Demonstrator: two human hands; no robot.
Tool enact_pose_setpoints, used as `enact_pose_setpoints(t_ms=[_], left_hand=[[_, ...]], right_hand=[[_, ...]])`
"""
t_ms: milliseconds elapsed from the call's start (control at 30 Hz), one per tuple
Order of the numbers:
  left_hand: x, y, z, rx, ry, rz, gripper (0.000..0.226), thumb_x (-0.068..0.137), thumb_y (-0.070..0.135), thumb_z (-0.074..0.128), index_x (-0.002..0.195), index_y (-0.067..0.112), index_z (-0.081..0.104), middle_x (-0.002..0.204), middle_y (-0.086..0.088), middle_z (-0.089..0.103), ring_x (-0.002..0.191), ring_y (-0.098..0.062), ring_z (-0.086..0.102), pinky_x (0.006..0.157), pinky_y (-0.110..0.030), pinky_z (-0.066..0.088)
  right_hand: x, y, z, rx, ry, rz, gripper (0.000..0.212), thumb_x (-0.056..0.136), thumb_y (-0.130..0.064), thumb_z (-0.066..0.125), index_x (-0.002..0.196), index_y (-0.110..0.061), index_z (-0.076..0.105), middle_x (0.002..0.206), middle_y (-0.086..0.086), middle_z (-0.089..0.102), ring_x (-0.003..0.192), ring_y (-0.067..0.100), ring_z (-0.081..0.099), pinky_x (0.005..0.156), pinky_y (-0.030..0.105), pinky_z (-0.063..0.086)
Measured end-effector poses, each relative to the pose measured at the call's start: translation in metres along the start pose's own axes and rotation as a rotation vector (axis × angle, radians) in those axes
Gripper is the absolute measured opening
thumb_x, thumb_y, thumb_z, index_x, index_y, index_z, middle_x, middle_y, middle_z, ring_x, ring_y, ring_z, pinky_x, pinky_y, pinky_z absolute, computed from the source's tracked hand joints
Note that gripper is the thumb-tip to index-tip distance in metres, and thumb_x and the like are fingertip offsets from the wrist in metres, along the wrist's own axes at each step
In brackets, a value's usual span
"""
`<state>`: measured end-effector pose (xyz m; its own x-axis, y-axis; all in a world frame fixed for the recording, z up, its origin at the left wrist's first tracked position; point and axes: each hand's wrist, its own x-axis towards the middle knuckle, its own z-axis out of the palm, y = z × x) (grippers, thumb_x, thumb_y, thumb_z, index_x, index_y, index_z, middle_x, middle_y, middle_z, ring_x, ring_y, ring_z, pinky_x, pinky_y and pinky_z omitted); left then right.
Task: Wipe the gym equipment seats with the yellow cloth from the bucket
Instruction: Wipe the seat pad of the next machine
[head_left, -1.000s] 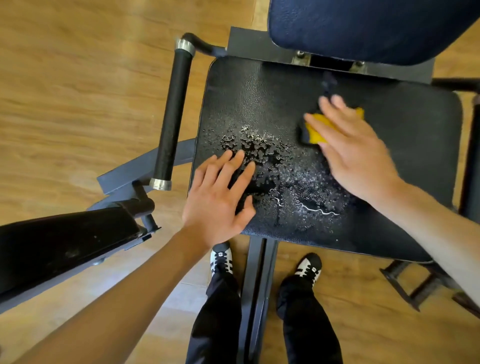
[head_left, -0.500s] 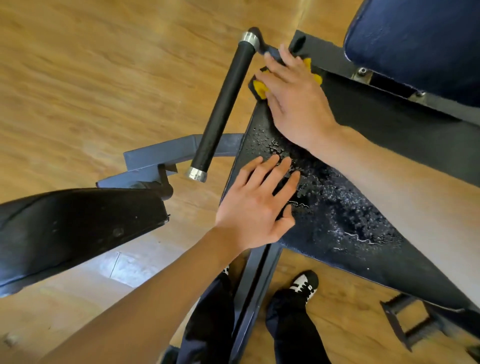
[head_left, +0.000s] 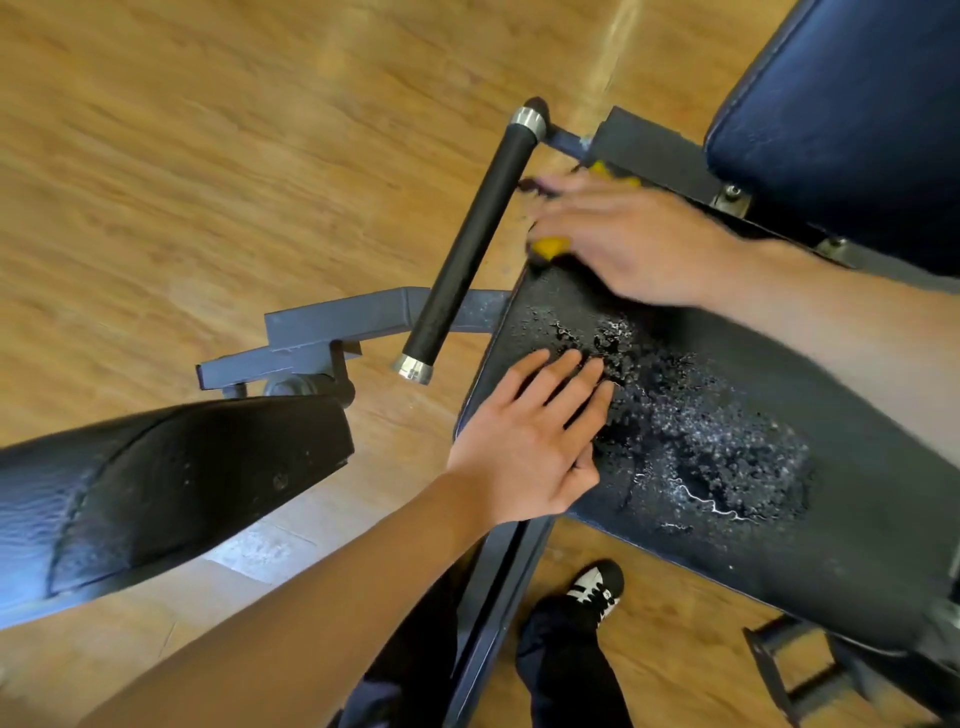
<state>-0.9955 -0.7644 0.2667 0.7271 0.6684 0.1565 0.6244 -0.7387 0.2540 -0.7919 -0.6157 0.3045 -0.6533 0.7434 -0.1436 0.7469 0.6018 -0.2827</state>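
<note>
A black padded seat (head_left: 857, 519) of a gym machine fills the right side, with water droplets beaded across its middle. My right hand (head_left: 623, 239), blurred, presses a yellow cloth (head_left: 550, 245) flat onto the seat's far left corner; only bits of yellow show under the fingers. My left hand (head_left: 524, 447) lies flat with straight fingers on the seat's near left edge, fingertips at the wet patch.
A black foam-covered handle bar (head_left: 470, 244) with chrome ends runs beside the seat's left edge. A dark blue backrest (head_left: 852, 104) rises at the top right. Another black pad (head_left: 156, 483) juts in from the left. Grey frame tubes and wooden floor lie below, my shoes near the base.
My right hand slid the cloth from the seat's middle to its far left corner, and now draws slightly back toward me along the left edge. The left hand stayed planted.
</note>
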Motion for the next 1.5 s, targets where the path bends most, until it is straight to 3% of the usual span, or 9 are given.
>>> enact_pose_setpoints(t_ms=[133,300,400,533,667,733,867,1133,1500], left_hand=[[-0.002,-0.001,0.004,-0.019,0.016,-0.005,0.052,0.091,0.030,0.054,0.136,0.004,0.063,0.144,-0.017,0.058,0.137,-0.036,0.050,0.121,-0.049,0.029],[-0.003,-0.002,0.005,-0.072,0.035,-0.013,0.052,0.089,0.028,0.055,0.134,0.003,0.064,0.135,-0.017,0.063,0.126,-0.035,0.055,0.112,-0.047,0.035],[-0.002,-0.002,0.004,-0.078,0.035,-0.023,0.053,0.088,0.029,0.056,0.134,0.004,0.064,0.138,-0.017,0.062,0.128,-0.035,0.055,0.113,-0.047,0.036],[-0.004,-0.002,0.006,-0.079,0.028,-0.015,0.053,0.090,0.029,0.054,0.136,0.004,0.063,0.145,-0.016,0.058,0.139,-0.034,0.049,0.120,-0.049,0.030],[-0.004,-0.003,0.008,-0.078,0.030,-0.015,0.053,0.091,0.029,0.053,0.136,0.003,0.062,0.145,-0.017,0.058,0.138,-0.035,0.049,0.120,-0.049,0.030],[-0.004,-0.002,0.007,-0.108,0.036,-0.012,0.053,0.090,0.028,0.054,0.135,0.002,0.063,0.143,-0.019,0.058,0.135,-0.036,0.051,0.119,-0.049,0.032],[-0.005,-0.005,0.008,-0.113,0.053,-0.008,0.053,0.089,0.027,0.055,0.135,0.002,0.063,0.144,-0.018,0.058,0.137,-0.035,0.050,0.120,-0.047,0.032],[-0.004,-0.003,0.006,-0.106,0.070,-0.022,0.050,0.090,0.025,0.055,0.134,0.004,0.065,0.144,-0.017,0.059,0.138,-0.033,0.051,0.120,-0.047,0.033],[-0.003,-0.003,0.005,-0.019,0.053,-0.011,0.050,0.091,0.026,0.054,0.136,0.005,0.064,0.145,-0.015,0.059,0.138,-0.033,0.052,0.118,-0.049,0.037]], right_hand=[[0.016,0.020,-0.002,0.023,0.160,0.339,0.039,0.101,-0.016,0.041,0.136,-0.011,0.059,0.147,0.014,0.052,0.145,0.029,0.038,0.121,0.049,0.027],[0.017,-0.069,0.020,0.042,-0.076,-0.151,0.036,0.095,-0.022,0.034,0.102,-0.015,0.069,0.100,0.003,0.064,0.102,0.029,0.055,0.104,0.048,0.041],[0.027,-0.064,0.006,0.052,-0.271,-0.336,0.031,0.100,-0.023,0.038,0.112,-0.020,0.066,0.105,-0.001,0.063,0.104,0.026,0.056,0.094,0.046,0.045],[0.037,0.003,-0.012,-0.017,-0.171,-0.204,0.036,0.098,-0.024,0.039,0.118,-0.011,0.067,0.117,0.006,0.067,0.118,0.030,0.056,0.105,0.051,0.042],[0.041,-0.021,0.006,0.006,-0.022,0.061,0.033,0.091,-0.020,0.037,0.091,-0.008,0.069,0.088,0.010,0.064,0.096,0.033,0.057,0.090,0.048,0.047],[0.035,-0.055,0.015,0.015,-0.071,0.001,0.037,0.088,-0.025,0.034,0.090,-0.012,0.069,0.083,0.004,0.061,0.090,0.030,0.054,0.087,0.043,0.045],[0.029,-0.049,0.000,0.012,-0.248,-0.242,0.034,0.096,-0.025,0.038,0.114,-0.019,0.067,0.113,-0.004,0.066,0.113,0.022,0.057,0.103,0.044,0.043],[0.005,-0.013,0.021,0.082,0.257,0.340,0.040,0.100,-0.008,0.044,0.138,-0.009,0.055,0.155,0.010,0.043,0.150,0.021,0.025,0.125,0.046,0.019],[-0.198,-0.051,0.054,0.135,0.327,0.969,0.053,0.100,-0.003,0.041,0.152,-0.014,0.039,0.165,0.005,0.023,0.155,0.016,0.008,0.125,0.050,0.016]])
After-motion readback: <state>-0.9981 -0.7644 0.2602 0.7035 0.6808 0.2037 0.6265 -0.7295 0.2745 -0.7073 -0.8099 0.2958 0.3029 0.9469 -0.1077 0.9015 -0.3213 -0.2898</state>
